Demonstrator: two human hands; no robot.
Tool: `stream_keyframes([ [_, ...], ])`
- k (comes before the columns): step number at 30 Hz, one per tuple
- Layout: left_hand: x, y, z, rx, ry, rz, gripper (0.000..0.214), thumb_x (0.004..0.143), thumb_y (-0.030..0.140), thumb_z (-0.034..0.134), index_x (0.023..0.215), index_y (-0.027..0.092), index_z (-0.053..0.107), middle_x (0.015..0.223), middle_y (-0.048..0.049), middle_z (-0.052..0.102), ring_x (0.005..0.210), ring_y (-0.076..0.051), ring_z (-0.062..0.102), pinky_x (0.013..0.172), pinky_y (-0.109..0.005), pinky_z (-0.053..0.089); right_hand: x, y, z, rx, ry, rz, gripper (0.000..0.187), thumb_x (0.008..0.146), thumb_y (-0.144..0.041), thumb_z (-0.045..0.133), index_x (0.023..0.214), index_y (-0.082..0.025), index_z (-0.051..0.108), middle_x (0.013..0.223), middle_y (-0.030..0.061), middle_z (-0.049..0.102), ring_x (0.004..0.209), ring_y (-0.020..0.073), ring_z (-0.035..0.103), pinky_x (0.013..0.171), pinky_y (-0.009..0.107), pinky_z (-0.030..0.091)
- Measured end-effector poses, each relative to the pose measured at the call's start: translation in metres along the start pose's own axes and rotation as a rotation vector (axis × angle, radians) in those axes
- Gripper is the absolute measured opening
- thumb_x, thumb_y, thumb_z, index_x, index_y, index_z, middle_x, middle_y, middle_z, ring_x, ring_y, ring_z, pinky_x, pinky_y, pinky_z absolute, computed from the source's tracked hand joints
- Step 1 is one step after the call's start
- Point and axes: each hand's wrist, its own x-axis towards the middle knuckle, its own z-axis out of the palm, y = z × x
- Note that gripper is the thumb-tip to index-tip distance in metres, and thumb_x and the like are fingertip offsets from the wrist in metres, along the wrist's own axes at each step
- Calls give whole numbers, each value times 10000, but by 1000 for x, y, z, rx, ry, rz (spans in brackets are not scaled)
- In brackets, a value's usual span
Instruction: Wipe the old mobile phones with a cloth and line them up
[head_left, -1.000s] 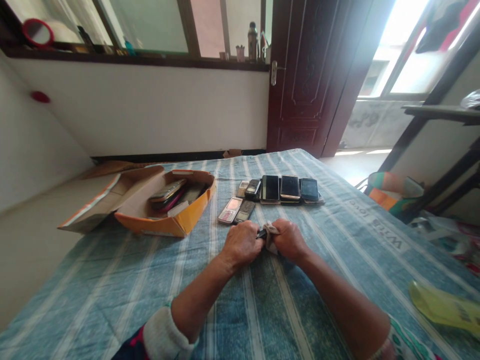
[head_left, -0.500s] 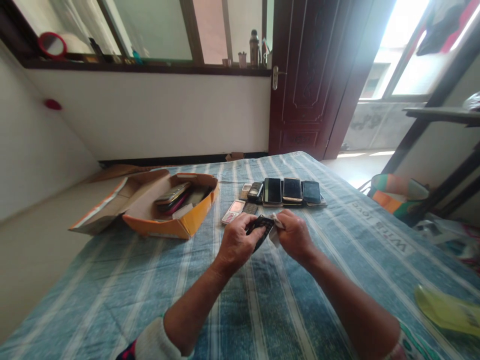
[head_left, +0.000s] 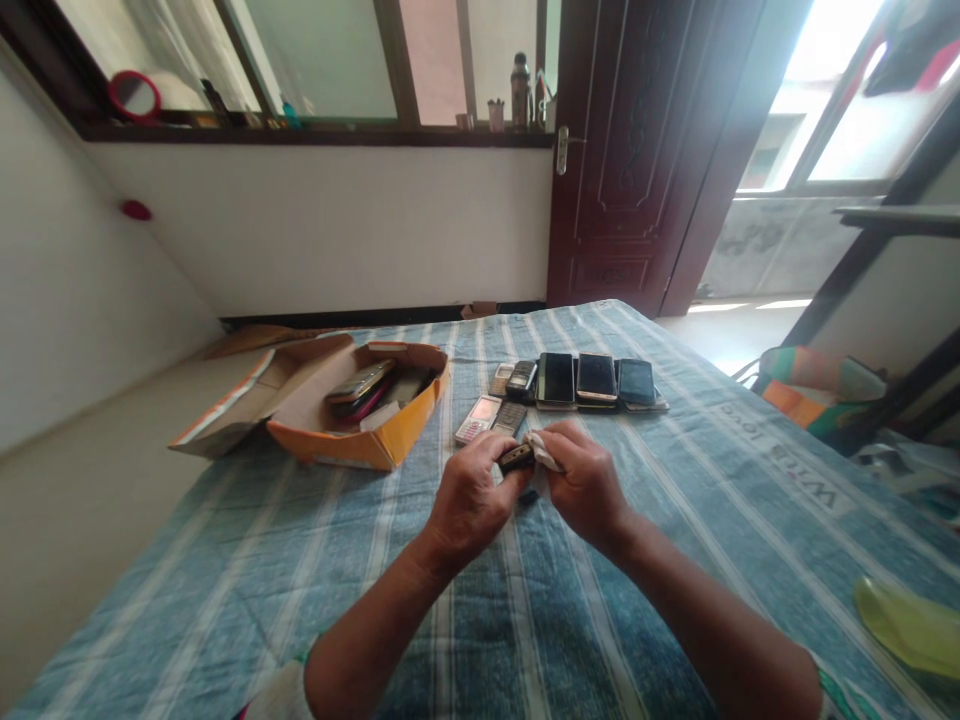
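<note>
My left hand (head_left: 474, 492) is closed around a dark mobile phone (head_left: 516, 459), tilted so that its narrow edge faces me. Pinched in my right hand (head_left: 586, 482) is a crumpled white cloth or tissue (head_left: 543, 452), pressed against the phone's right end. Just beyond my hands lie a silver-and-white keypad phone (head_left: 478, 420) and a dark keypad phone (head_left: 510, 418). Behind them, a black keypad phone (head_left: 521, 379) sits beside a row of touchscreen phones, among them a dark one (head_left: 556, 379), a gold-rimmed one (head_left: 597, 378) and a grey one (head_left: 636, 382).
An open orange cardboard box (head_left: 405, 432) holding several phones (head_left: 361, 388) stands on the left of the striped bedsheet (head_left: 360, 590). Something yellow-green (head_left: 904, 625) lies at the right. A brown door (head_left: 619, 160) and a colourful bag (head_left: 817, 385) are beyond the bed.
My left hand has turned the phone from keypad side up to edge-on. The cloth has come round to its end. The whole view has shifted slightly.
</note>
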Motion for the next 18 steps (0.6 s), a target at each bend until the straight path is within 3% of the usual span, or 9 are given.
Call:
stream_keyframes([
  [7, -18, -4, -17, 72, 3, -38, 19, 762, 190, 616, 772, 174, 616, 753, -5, 613, 698, -140, 575, 655, -250, 454, -14, -11, 16, -263, -141, -148, 267, 956, -151, 377, 949, -137, 643, 852, 70, 596, 771, 162, 548, 691, 248, 412],
  [12, -37, -13, -29, 128, 13, -54, 57, 780, 205, 597, 820, 173, 622, 771, -12, 619, 709, -143, 582, 665, -251, 462, -21, -12, 23, -503, -185, -261, 199, 938, -133, 437, 953, -142, 635, 835, 60, 586, 725, 180, 514, 643, 283, 366],
  [18, -52, -24, -34, 152, 38, -96, 94, 785, 229, 596, 834, 163, 642, 799, -28, 649, 738, -160, 608, 694, -261, 477, -24, -5, 25, -610, -214, -219, 177, 891, -71, 481, 807, -161, 608, 779, 44, 569, 658, 175, 473, 598, 301, 326],
])
